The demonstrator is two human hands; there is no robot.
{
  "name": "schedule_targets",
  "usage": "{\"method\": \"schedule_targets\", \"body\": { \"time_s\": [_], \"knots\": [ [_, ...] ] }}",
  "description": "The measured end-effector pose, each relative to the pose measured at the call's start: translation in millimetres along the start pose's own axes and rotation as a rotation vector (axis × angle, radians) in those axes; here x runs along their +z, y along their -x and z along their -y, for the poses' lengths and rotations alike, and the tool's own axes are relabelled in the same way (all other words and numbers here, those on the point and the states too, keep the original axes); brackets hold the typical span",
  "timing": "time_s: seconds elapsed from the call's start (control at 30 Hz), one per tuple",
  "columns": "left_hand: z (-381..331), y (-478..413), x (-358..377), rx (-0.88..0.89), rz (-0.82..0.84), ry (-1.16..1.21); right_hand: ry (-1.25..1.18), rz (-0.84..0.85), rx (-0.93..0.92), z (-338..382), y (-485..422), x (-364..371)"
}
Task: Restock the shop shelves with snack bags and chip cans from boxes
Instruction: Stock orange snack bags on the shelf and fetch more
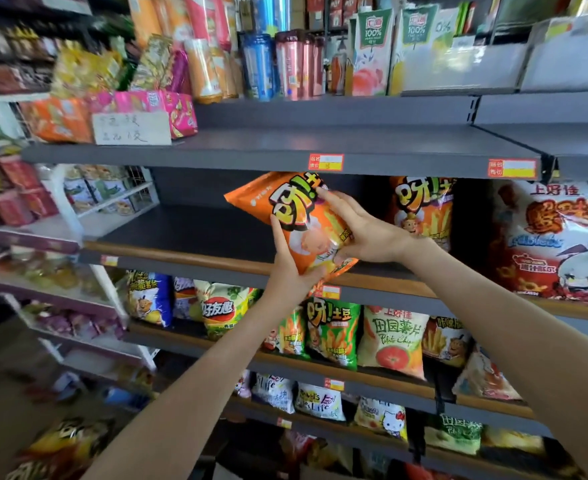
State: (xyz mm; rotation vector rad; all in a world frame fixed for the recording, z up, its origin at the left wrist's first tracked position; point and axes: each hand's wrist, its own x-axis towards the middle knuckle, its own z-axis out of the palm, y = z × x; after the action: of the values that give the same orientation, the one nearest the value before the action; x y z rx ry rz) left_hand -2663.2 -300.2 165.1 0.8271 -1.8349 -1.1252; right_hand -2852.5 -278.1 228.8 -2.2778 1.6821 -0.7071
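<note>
An orange snack bag (285, 209) is tilted in the air just in front of the dark middle shelf (188, 233). My left hand (290, 268) grips its lower left edge from below. My right hand (365, 233) holds its right side, fingers spread over the front. A matching orange bag (422, 209) stands upright on the same shelf to the right. The shelf to the left of the held bag is bare.
A large red and white snack bag (559, 237) stands at the far right. Chip cans (202, 67) and juice cartons (372, 50) fill the upper shelf. Rows of snack bags (334, 330) line the lower shelves. A white wire rack (88, 209) stands at the left.
</note>
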Motion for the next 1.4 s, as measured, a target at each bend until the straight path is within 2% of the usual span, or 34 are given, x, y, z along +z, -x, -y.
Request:
{"method": "schedule_targets", "body": {
  "time_s": [0.2,0.5,0.7,1.07,1.23,1.4],
  "knots": [
    [7,-29,-28,-0.013,0.052,-0.144,-0.084,-0.139,-0.011,-8,-23,27],
    [12,-75,-21,0.048,0.174,-0.466,-0.137,-0.394,0.16,-38,-27,53],
    [7,-83,4,0.132,0.264,-0.468,-0.132,-0.521,0.178,-49,2,48],
    [-8,-86,69,0.27,0.39,-0.476,-0.027,-0.598,0.313,-74,67,18],
    [-8,-92,101,0.309,0.44,-0.502,0.095,-0.562,0.382,-95,88,7],
    [-1,-94,118,0.327,0.463,-0.517,0.075,-0.544,0.446,-104,104,11]
  ]
}}
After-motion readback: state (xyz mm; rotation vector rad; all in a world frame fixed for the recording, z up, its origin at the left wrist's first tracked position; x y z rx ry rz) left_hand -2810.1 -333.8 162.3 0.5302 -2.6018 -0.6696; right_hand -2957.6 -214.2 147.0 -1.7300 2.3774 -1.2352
